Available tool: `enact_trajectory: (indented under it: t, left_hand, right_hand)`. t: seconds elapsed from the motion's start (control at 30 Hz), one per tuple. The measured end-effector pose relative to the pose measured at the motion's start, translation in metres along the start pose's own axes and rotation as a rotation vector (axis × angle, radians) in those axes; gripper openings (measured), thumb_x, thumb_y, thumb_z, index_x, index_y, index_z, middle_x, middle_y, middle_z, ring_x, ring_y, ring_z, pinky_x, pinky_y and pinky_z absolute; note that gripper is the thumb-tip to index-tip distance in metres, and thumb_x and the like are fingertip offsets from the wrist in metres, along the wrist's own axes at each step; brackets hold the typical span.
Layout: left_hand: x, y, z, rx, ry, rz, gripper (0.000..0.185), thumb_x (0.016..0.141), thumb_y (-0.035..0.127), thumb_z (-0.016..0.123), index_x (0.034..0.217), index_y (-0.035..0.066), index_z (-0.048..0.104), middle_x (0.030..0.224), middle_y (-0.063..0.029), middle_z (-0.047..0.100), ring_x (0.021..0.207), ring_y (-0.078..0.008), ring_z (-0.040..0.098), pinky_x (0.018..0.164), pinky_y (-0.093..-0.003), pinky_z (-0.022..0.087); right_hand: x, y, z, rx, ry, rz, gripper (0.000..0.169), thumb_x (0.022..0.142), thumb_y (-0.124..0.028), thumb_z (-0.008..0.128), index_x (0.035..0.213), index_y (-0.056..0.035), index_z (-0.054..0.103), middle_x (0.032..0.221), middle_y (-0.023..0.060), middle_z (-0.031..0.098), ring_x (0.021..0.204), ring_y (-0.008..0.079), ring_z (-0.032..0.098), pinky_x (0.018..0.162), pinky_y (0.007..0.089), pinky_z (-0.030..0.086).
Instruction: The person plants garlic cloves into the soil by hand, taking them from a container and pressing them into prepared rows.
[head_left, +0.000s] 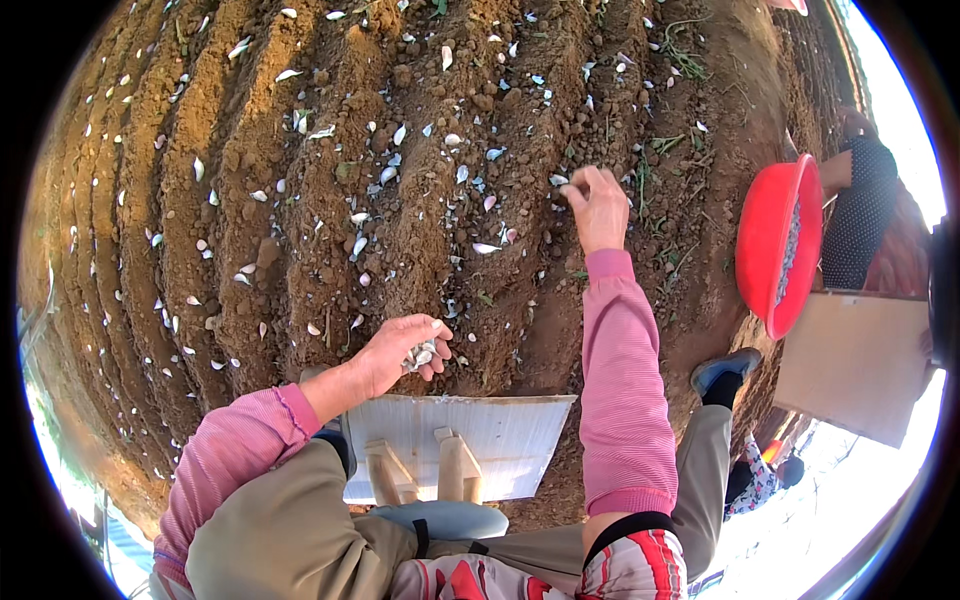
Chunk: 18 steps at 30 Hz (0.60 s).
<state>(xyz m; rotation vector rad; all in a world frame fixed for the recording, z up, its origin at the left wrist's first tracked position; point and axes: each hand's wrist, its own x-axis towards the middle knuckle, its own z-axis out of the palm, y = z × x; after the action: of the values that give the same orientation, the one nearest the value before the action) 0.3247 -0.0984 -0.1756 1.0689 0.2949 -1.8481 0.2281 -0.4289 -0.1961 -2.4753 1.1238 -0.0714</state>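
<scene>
My left hand (405, 351) is cupped around several garlic cloves (421, 355), palm turned up, above the near ends of the furrows. Farther out and to the right, my right hand (598, 206) reaches down over the soil with thumb and fingertips pinched together. A pale clove (558, 180) lies just left of those fingertips; whether anything is between them is hidden. White and pinkish cloves, such as one clove (486, 248) between my hands, lie scattered along the furrowed brown soil (420, 225).
A red plastic basin (772, 247) with small contents stands at the right, near a co-worker in dotted clothing (860, 217) and a flat tan board (851, 360). A white board (517, 450) lies before my small seat (442, 519). Another person (757, 480) is at lower right.
</scene>
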Motion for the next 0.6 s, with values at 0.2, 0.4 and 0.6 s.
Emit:
enact_trajectory:
  t: [0.2, 0.4, 0.6]
  left_hand:
    - [0.001, 0.0, 0.004, -0.006, -0.021, -0.013, 0.028, 0.101, 0.024, 0.051, 0.105, -0.002, 0.061, 0.087, -0.0129, 0.067, 0.072, -0.0192, 0.066, 0.058, -0.0299, 0.053]
    - [0.002, 0.0, -0.004, -0.043, 0.016, -0.003, 0.028, 0.101, 0.024, 0.051, 0.105, -0.001, 0.061, 0.087, -0.0133, 0.067, 0.072, -0.0191, 0.066, 0.057, -0.0295, 0.053]
    - [0.006, 0.004, -0.003, -0.037, -0.005, 0.01, 0.028, 0.101, 0.025, 0.051, 0.105, -0.001, 0.062, 0.088, -0.0133, 0.067, 0.072, -0.0195, 0.066, 0.058, -0.0297, 0.053]
  right_hand:
    - [0.018, 0.016, 0.015, 0.043, 0.022, -0.13, 0.032, 0.08, -0.016, 0.073, 0.111, -0.0118, 0.065, 0.089, 0.0108, 0.066, 0.078, 0.029, 0.065, 0.072, 0.0397, 0.052]
    - [0.015, 0.013, -0.009, 0.804, -0.2, 0.443, 0.02, 0.088, -0.012, 0.067, 0.106, -0.0033, 0.069, 0.083, 0.0007, 0.068, 0.068, 0.0064, 0.06, 0.059, 0.0229, 0.048]
    - [0.018, 0.02, -0.011, 0.35, -0.096, 0.143, 0.015, 0.086, -0.008, 0.067, 0.099, -0.005, 0.073, 0.087, 0.0075, 0.071, 0.069, 0.0173, 0.065, 0.066, 0.0305, 0.051]
